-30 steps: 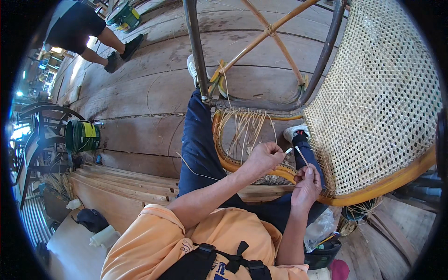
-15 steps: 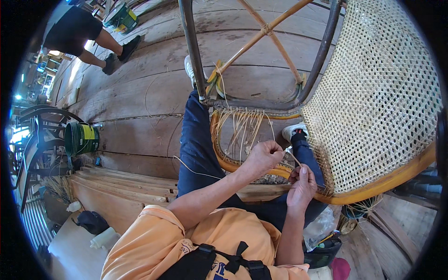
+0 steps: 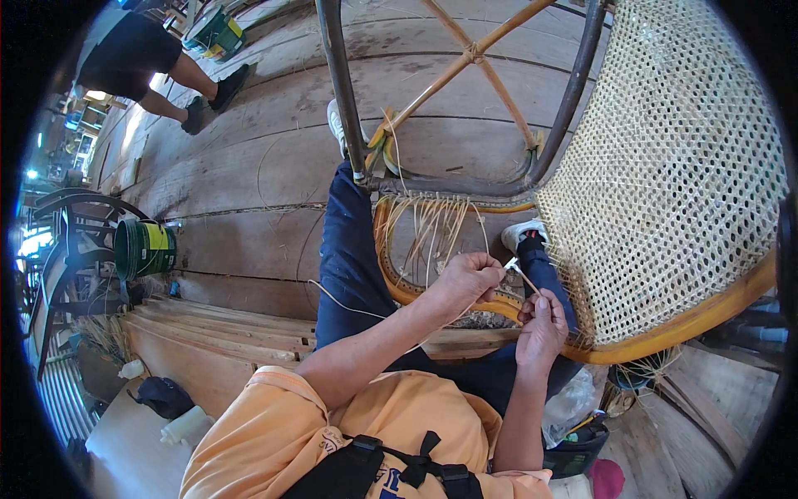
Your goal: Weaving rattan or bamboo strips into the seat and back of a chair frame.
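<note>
My left hand [image 3: 472, 281] is closed in a pinch on a thin cane strand [image 3: 346, 308] that trails back toward my lap. Close to its fingertips is a small white piece [image 3: 513, 265], too small to name. My right hand [image 3: 541, 326] is closed on a short tan strip [image 3: 529, 281] slanting up toward that piece. Both hands are just above the curved yellow-brown rattan frame [image 3: 503, 308] of a chair. Across the frame's opening, loose cane strands [image 3: 428, 218] hang from the far bar. On the right rises the woven cane panel [image 3: 665, 166].
Dark chair legs [image 3: 339, 83] and crossed rattan braces [image 3: 475, 53] stand beyond the opening. My legs straddle the frame. At the left are a green bucket [image 3: 145, 249] and stacked wooden boards [image 3: 224, 328]. A person [image 3: 145, 62] stands at the far left. A dark bin [image 3: 575, 449] sits near my right elbow.
My right hand has shifted slightly right, and the gap between the hands is a little wider. The white piece between them shows more plainly.
</note>
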### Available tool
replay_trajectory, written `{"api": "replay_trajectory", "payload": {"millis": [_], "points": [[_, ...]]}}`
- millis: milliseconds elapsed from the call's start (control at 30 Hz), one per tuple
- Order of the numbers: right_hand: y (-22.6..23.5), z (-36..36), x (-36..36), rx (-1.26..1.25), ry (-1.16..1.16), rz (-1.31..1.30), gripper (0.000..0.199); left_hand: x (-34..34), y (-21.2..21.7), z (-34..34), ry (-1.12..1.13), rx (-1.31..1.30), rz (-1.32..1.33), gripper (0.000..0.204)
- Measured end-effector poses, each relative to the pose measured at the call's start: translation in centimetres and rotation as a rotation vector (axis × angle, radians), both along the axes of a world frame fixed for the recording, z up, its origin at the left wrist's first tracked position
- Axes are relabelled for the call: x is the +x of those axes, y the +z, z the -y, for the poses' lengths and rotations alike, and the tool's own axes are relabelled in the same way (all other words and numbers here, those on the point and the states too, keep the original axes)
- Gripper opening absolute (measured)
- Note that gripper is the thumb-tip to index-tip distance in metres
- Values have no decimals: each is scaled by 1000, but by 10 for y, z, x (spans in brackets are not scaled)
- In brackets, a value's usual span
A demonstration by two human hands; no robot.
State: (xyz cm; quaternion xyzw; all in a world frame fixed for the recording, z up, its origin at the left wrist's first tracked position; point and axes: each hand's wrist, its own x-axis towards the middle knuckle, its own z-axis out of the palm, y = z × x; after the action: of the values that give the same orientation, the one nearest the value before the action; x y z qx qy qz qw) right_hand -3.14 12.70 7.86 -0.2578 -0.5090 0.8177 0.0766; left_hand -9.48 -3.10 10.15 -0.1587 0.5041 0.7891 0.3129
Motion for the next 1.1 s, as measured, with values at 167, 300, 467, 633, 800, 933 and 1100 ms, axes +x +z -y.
{"api": "replay_trajectory", "payload": {"millis": [167,300,467,633,800,933,1100], "points": [[15,-13,7,-38,-83,-40,18,-5,8,-6,-44,95,25,11],[78,-44,56,173,-130,-156,9,-42,27,90,-149,-274,-397,21],[120,-145,137,467,-648,-354,13,-133,128,305,297,-340,-486,25],[7,-248,146,938,-623,426,16,-158,242,264,166,-1412,-1005,30],[-86,-272,110,1380,-313,312,20,-187,78,165,-394,-1380,-1469,17],[-92,-299,110,1433,57,314,30,-176,9,11,-1012,-1586,-1202,17],[-26,-252,126,1112,-240,398,34,-194,-57,-28,-1259,-1626,-962,18]]}}
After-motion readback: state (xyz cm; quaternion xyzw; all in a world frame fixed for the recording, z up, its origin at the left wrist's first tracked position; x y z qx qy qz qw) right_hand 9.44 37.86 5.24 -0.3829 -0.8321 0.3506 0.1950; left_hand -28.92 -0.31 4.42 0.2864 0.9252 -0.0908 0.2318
